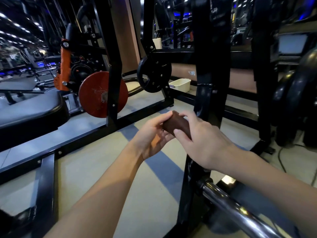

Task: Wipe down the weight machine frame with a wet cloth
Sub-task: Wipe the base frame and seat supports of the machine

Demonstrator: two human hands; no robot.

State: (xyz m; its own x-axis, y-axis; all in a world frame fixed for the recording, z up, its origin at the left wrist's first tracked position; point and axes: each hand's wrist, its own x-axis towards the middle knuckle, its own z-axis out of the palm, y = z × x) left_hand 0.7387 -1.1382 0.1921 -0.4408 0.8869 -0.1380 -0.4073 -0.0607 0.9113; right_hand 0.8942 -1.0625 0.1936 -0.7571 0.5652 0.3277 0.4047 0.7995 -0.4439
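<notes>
Both hands meet in the middle of the view and hold one small thing together. The left hand (pixel 154 134) has its fingers curled under the brown cloth (pixel 178 124), with the thumb on top at the far end. The right hand (pixel 204 140) grips the near end of the cloth, thumb on the near side and fingers wrapped over the far side. The cloth is folded into a small dark block and sits between the two hands, touching both.

Just behind the hands stands a black upright post (pixel 210 74) of the weight machine frame. The cloth is in front of this post and does not touch it. Left of the post hang a black weight plate (pixel 154 76) and, farther left, a red weight plate (pixel 97 97). A white tub (pixel 181 84) sits on the floor near the post. A shiny metal bar (pixel 231 206) sticks out low, to the right of the post.
</notes>
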